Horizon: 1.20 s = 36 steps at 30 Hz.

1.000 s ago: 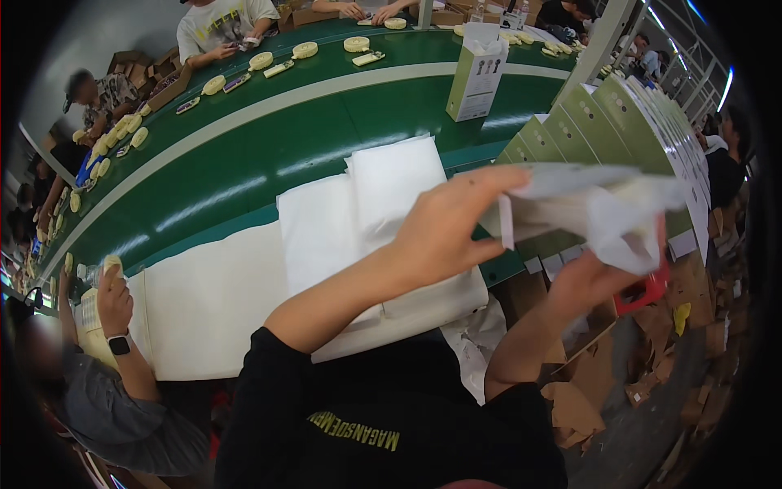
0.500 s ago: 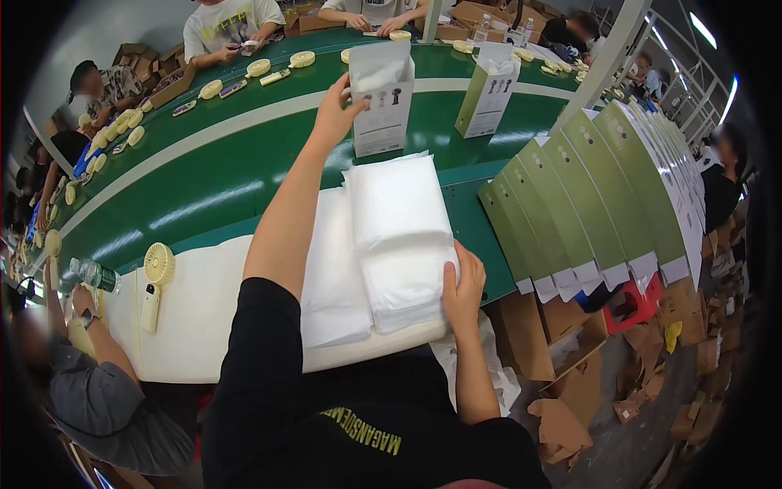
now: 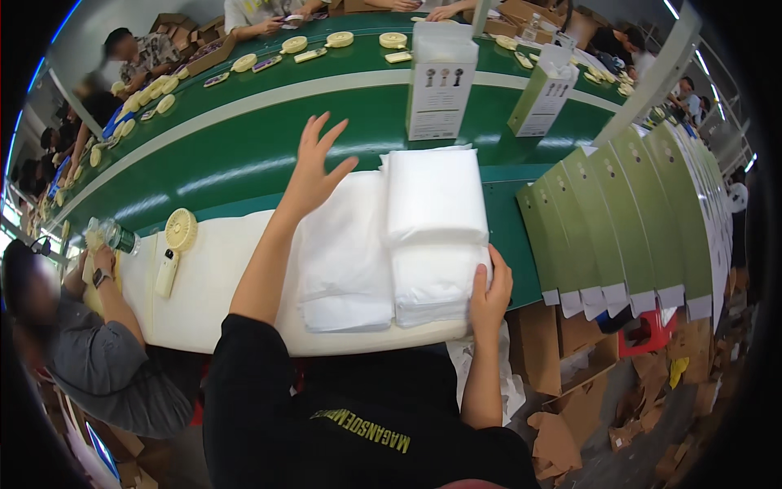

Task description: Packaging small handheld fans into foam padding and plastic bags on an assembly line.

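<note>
My left hand [image 3: 318,169] is raised over the near edge of the green conveyor, fingers spread and holding nothing. Beyond it stands an upright white-and-green box [image 3: 440,96] with an open top and white wrapping inside. My right hand [image 3: 491,292] rests against the right side of a stack of white plastic bags [image 3: 437,196], thumb and fingers apart. A second, flatter stack of white bags [image 3: 346,257] lies just left of it. On the cream table surface to the left lies a handheld fan [image 3: 181,231] with its handle [image 3: 166,273] toward me.
Another open box [image 3: 544,94] stands on the green conveyor [image 3: 244,175]. Several olive-green boxes [image 3: 623,212] lean in a row at right. Cartons [image 3: 538,342] and a red stool [image 3: 648,332] are below. At left, a co-worker [image 3: 98,359] sits near a bottle [image 3: 120,236].
My left hand has let go of the upright box and drawn back left, toward me. The box remains standing on the conveyor. The view has shifted, and my right hand stays beside the bags.
</note>
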Each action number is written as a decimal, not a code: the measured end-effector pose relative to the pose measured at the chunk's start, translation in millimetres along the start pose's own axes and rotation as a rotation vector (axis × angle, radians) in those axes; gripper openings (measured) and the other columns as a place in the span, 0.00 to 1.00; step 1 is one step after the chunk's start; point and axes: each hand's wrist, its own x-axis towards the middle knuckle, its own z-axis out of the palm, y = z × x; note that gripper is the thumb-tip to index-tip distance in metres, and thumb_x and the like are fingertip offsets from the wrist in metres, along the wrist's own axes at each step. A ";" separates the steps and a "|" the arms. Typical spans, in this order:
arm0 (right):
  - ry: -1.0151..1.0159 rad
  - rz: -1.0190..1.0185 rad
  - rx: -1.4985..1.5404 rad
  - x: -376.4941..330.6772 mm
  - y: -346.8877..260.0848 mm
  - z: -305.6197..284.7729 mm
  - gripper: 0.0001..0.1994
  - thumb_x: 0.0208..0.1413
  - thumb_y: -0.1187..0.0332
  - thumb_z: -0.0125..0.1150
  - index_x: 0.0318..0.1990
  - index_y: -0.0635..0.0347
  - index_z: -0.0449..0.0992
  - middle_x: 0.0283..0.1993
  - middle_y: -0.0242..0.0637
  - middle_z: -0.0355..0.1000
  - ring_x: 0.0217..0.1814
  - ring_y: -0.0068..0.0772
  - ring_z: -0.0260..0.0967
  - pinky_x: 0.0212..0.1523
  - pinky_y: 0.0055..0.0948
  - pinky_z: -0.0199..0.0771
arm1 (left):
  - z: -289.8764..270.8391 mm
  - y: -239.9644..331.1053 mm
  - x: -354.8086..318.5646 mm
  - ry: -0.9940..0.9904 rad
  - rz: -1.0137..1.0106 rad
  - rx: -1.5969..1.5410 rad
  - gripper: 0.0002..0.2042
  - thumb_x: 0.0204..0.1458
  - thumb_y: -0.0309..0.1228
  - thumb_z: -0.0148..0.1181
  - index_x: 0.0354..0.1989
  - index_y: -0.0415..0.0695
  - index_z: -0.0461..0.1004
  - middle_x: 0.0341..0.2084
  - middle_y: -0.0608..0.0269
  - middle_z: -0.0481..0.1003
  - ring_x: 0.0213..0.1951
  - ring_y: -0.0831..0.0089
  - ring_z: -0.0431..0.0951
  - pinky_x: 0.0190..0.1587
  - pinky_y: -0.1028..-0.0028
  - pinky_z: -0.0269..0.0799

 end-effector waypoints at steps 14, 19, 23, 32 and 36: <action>0.258 -0.193 0.039 -4.6 1.9 3.5 0.16 0.63 0.69 0.47 0.54 0.68 0.69 0.51 0.46 0.68 0.54 0.41 0.65 0.54 0.36 0.65 | -207.7 -118.0 -277.7 0.125 -0.977 0.571 0.29 0.57 0.43 0.54 0.61 0.39 0.55 0.49 0.46 0.69 0.51 0.56 0.70 0.52 0.58 0.66; 0.027 -0.389 0.468 -48.5 -40.0 19.2 0.20 0.61 0.65 0.50 0.54 0.71 0.66 0.53 0.51 0.67 0.57 0.45 0.62 0.55 0.39 0.64 | -106.7 -5.2 -197.5 0.341 -0.876 -0.416 0.15 0.63 0.41 0.45 0.48 0.41 0.59 0.28 0.67 0.64 0.24 0.83 0.61 0.22 0.83 0.59; -0.223 -0.252 0.801 -59.1 -131.6 59.7 0.32 0.61 0.58 0.51 0.65 0.68 0.49 0.59 0.53 0.62 0.58 0.46 0.61 0.57 0.39 0.63 | -47.5 80.6 -180.0 0.125 -0.658 -0.857 0.14 0.59 0.33 0.53 0.49 0.43 0.59 0.29 0.65 0.67 0.27 0.78 0.66 0.25 0.80 0.64; -0.500 0.432 1.640 -34.1 -100.6 40.4 0.23 0.67 0.51 0.33 0.55 0.63 0.59 0.48 0.46 0.64 0.39 0.35 0.65 0.36 0.35 0.71 | -40.2 79.9 -159.2 -0.332 0.014 0.017 0.06 0.49 0.29 0.62 0.26 0.42 0.71 0.27 0.63 0.72 0.31 0.62 0.71 0.34 0.71 0.68; -0.620 0.556 1.828 -45.1 -84.3 28.7 0.23 0.66 0.51 0.36 0.53 0.64 0.62 0.46 0.46 0.65 0.38 0.35 0.65 0.33 0.35 0.71 | -33.3 75.9 -158.2 -0.328 -0.037 0.017 0.04 0.50 0.26 0.60 0.30 0.41 0.72 0.24 0.61 0.71 0.30 0.62 0.71 0.34 0.71 0.68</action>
